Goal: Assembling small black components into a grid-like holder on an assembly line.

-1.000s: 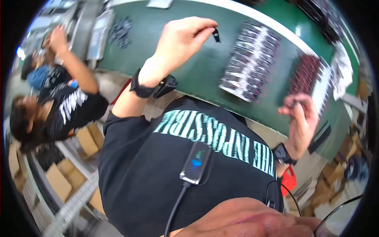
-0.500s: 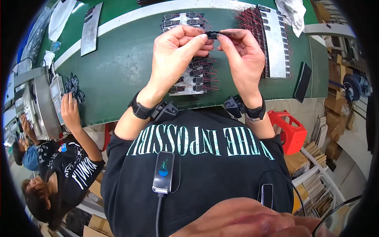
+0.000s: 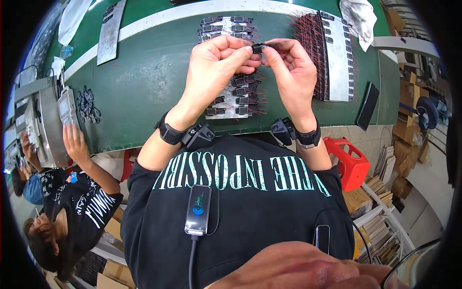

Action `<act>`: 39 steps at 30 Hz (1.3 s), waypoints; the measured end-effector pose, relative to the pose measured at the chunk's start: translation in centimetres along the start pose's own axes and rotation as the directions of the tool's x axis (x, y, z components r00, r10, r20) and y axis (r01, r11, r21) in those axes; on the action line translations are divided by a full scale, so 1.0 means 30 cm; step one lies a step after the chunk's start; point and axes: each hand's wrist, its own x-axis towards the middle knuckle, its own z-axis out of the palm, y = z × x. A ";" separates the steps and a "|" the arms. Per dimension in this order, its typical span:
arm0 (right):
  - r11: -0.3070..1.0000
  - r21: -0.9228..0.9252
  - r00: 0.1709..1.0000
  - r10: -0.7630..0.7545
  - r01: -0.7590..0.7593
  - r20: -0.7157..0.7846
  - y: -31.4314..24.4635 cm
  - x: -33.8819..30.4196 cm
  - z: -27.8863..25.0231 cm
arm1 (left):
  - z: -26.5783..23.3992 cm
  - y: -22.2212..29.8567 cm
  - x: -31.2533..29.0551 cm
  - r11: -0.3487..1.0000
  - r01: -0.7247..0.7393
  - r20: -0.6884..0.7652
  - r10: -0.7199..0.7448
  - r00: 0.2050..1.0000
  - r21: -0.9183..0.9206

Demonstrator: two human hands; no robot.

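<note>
While the green table (image 3: 159, 91) is spreading flat and smooth, a black shirt (image 3: 260, 216) is bearing pale, inverted block lettering. A grey metal plate (image 3: 228, 98) is carrying rows of rectangular black units (image 3: 242, 101). Left hand (image 3: 216, 60) and right hand (image 3: 294, 70) are drawing close together, both clamping fingertips on one small, dark module (image 3: 258, 48), which they are holding above the plate's right side.
</note>
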 end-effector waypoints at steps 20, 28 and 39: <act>1.000 -0.027 0.994 -0.004 0.001 -0.105 0.002 0.006 0.033 | -0.013 0.004 0.004 0.997 0.044 0.000 -0.044 0.999 -0.062; 0.974 -0.203 0.985 -0.129 0.105 -0.111 0.017 0.004 0.037 | -0.008 0.003 0.003 0.998 0.038 0.008 -0.038 0.999 -0.056; 0.983 -0.113 0.987 -0.150 0.143 -0.053 0.017 -0.009 0.031 | 0.019 -0.022 -0.028 0.993 -0.110 -0.060 0.113 0.992 0.047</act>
